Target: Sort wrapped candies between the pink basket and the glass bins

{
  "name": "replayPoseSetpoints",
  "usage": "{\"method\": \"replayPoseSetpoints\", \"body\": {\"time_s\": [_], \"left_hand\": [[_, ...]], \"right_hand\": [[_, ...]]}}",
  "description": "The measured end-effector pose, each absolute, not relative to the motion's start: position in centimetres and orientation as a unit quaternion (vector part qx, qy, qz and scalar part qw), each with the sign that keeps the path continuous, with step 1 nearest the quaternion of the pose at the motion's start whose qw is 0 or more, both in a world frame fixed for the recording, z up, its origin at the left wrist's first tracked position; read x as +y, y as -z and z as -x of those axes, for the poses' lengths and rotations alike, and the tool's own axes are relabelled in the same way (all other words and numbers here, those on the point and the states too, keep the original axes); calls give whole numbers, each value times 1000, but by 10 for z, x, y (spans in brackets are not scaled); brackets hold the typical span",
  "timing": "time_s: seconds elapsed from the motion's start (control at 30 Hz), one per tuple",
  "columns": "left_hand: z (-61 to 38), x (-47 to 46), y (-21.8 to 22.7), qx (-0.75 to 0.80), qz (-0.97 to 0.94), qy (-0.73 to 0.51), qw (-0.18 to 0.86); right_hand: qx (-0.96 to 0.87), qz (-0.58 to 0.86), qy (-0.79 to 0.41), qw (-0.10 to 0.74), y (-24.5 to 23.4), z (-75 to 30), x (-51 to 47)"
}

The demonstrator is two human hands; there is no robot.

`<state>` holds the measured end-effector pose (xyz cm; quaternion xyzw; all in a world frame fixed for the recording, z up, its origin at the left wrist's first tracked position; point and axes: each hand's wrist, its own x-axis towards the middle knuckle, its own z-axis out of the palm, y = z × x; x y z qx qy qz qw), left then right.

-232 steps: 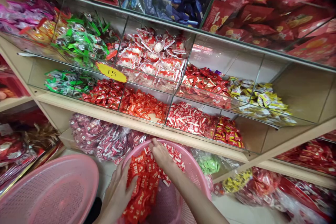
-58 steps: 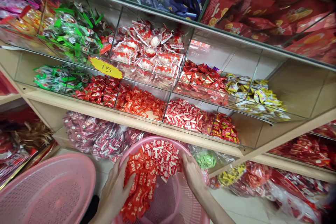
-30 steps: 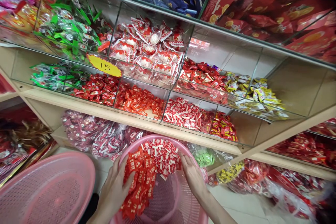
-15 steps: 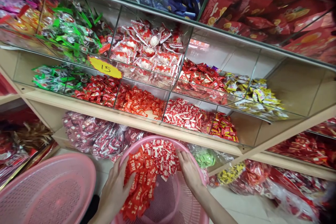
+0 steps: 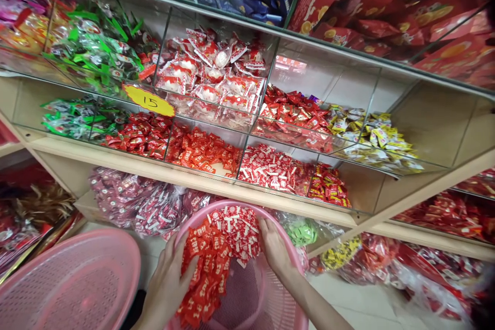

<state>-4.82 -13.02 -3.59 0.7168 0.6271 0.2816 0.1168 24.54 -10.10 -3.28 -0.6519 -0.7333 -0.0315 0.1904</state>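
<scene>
Sweets [image 5: 218,252] between left hand [image 5: 167,284], right hand [image 5: 275,250]

- The left grip [image 5: 170,281] sits near and to the left, palm turned right, fingers loosely spread and slightly curled, not closed.
- The right grip [image 5: 274,248] sits farther and to the right, palm facing left, fingers together and cupped.
- The bare right forearm [image 5: 309,299] slants to the near edge.

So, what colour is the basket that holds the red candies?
The basket is pink; the head view shows it.
</scene>
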Motion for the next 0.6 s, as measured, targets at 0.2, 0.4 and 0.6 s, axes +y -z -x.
{"method": "replayPoseSetpoints", "body": {"time_s": [0.2, 0.4, 0.6], "left_hand": [[49, -130, 35, 628, -717, -276, 120], [49, -130, 33, 631, -714, -277, 123], [48, -130, 37, 632, -714, -277, 122]], "right_hand": [[-742, 641, 28, 193, 16, -245, -112], [-752, 609, 33, 249, -57, -244, -107], [-695, 655, 118, 272, -125, -264, -58]]}}
